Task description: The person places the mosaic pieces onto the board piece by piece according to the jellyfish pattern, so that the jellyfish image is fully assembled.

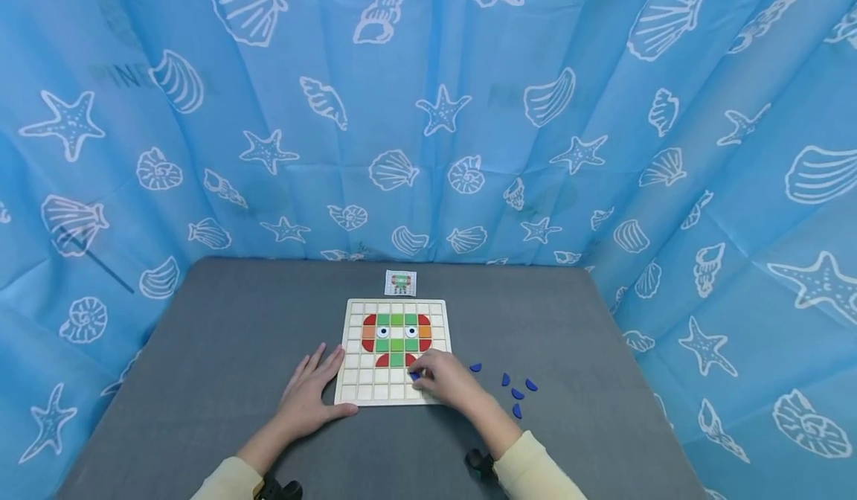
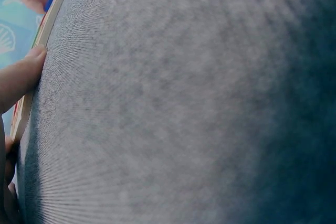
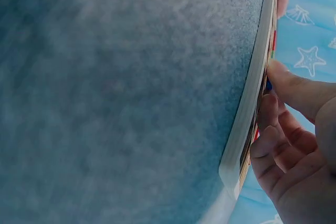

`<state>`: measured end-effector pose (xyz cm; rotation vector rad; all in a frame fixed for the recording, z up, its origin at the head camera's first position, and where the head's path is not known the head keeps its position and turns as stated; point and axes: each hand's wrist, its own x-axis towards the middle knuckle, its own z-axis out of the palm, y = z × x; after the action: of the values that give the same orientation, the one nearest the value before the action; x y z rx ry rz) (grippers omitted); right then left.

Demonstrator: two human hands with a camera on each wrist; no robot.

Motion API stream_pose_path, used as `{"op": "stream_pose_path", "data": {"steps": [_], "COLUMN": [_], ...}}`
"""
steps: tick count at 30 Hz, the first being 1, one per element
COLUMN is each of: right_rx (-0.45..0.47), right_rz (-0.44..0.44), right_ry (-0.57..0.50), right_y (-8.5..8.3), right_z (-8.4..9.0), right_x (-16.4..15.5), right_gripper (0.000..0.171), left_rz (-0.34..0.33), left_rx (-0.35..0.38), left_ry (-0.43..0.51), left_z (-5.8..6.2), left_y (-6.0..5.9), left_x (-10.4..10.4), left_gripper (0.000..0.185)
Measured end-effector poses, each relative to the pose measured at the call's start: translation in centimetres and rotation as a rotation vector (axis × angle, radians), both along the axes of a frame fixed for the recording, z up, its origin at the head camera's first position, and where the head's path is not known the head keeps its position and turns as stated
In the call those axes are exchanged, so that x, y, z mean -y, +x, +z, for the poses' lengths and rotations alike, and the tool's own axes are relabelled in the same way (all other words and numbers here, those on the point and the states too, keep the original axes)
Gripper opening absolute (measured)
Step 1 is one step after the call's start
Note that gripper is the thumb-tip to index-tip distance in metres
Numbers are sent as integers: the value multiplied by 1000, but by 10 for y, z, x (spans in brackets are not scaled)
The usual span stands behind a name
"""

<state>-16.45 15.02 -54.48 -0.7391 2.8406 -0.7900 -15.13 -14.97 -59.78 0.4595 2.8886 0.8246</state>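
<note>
A pale square grid board (image 1: 355, 392) lies on the table, with red, green and orange tiles and two eye tiles (image 1: 411, 332) set in its cells. My right hand (image 1: 447, 378) pinches a blue rounded tile (image 1: 414, 376) between thumb and fingertips, low over the board just below the red tiles (image 1: 382, 361). In the right wrist view a sliver of that blue tile (image 3: 269, 84) shows between the fingers. My left hand (image 1: 309, 394) rests at the board's left side, fingers spread, its fingertips on the edge and thumb (image 2: 32, 61) at the near left corner.
Several loose blue half-round tiles (image 1: 518, 393) lie on the grey table (image 1: 576, 440) right of the board. Behind the board is a small card (image 1: 400, 283) printed with a coloured figure. A blue curtain (image 1: 428, 210) with white shells hangs around the table.
</note>
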Motion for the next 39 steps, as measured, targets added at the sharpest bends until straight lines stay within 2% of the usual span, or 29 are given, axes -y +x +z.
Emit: {"op": "stream_pose_path", "data": {"steps": [13,21,29,39], "right_rx": [34,-69,-113,-125], "right_rz": [-25,-20,-109,-286], "right_ry": [0,6,-20,-35], "right_y": [-5,7,25,36], "right_z": [3,14,24,26], "right_x": [2,-12,-37,-74], "right_gripper": [21,20,21,23], "left_rz": [5,0,2,-5], "left_rx": [-15,-5,-19,-6], "left_ry": [-18,-21,-27,-19], "left_z": [0,1,-1,-2], "left_y": [-2,-3,-2,-1], "left_x": [-1,-1,1,0], "left_gripper": [115,115,116,116]}}
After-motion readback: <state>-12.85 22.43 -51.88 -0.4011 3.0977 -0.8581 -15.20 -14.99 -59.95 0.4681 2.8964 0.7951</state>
